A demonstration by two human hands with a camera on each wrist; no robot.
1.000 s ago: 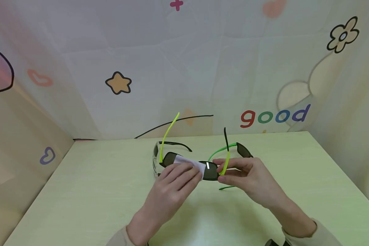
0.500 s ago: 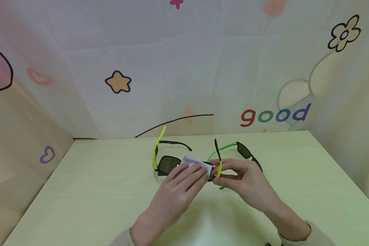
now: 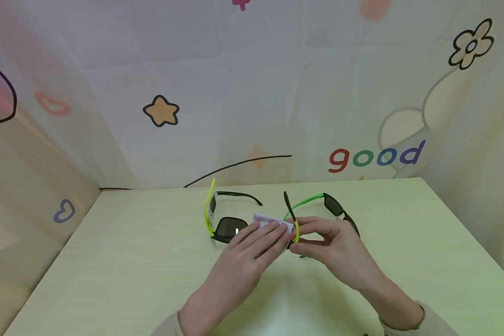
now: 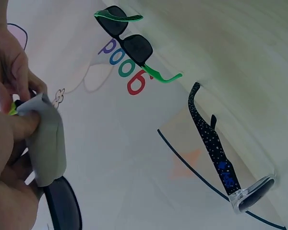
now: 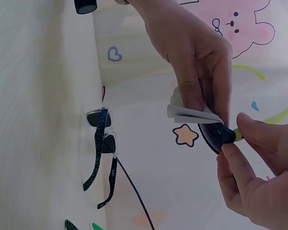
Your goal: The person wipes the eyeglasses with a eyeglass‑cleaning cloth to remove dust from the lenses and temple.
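My right hand (image 3: 333, 252) pinches the hinge corner of a pair of sunglasses (image 3: 231, 227) with dark lenses and yellow-green temples, one tipped black. The sunglasses are held above the table with their temples open and pointing away. My left hand (image 3: 241, 263) holds a pale grey lens cloth (image 3: 261, 218) against the lens nearest the right hand. In the left wrist view, the thumb presses the folded cloth (image 4: 49, 143) from one side, with fingers behind. The right wrist view shows the cloth (image 5: 194, 115) close to the right fingertips. That lens is mostly covered.
Behind the hands, clear-framed sunglasses (image 3: 213, 205) with dark temples lie at the left on the pale table (image 3: 109, 261). Black sunglasses (image 3: 333, 204) with green temples lie at the right. A printed curtain (image 3: 235, 93) hangs along the table's back edge.
The left hand and cloth have slid right along the sunglasses, from around the bridge onto the right-hand lens. The sunglasses have shifted slightly left and their temples have tipped lower.
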